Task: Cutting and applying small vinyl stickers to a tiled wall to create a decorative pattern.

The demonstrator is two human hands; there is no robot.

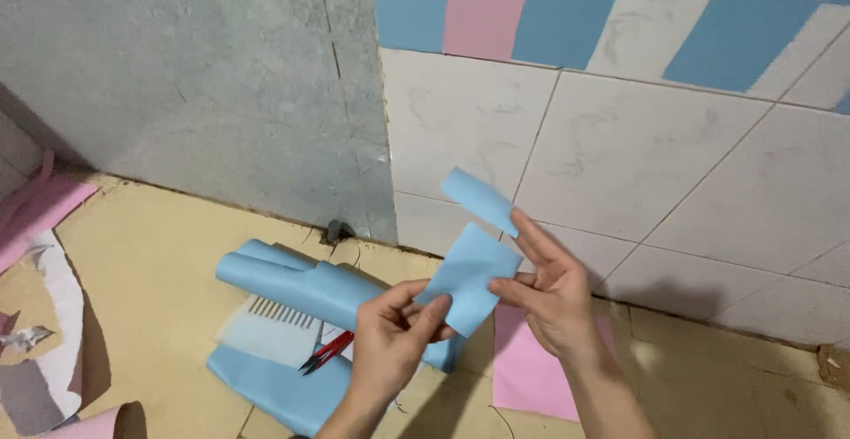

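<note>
My left hand point(390, 342) pinches the lower left edge of a light blue paper piece point(469, 271) held up in the air. My right hand point(549, 293) grips the same piece at its right side, fingers spread upward. A narrow blue strip point(478, 198) rises from the piece behind my right fingers; it looks like a folded or peeled part of the same sheet. Below my hands a roll of light blue sheet point(292, 284) lies on the yellowish floor.
Small red-handled scissors point(329, 352) lie on the blue sheet beside a white toothed scraper point(274, 324). A pink sheet point(531, 373) lies on the floor under my right wrist. Pink and grey scraps point(35, 218) sit at left. The wall's upper tiles point(567, 5) carry blue and pink squares.
</note>
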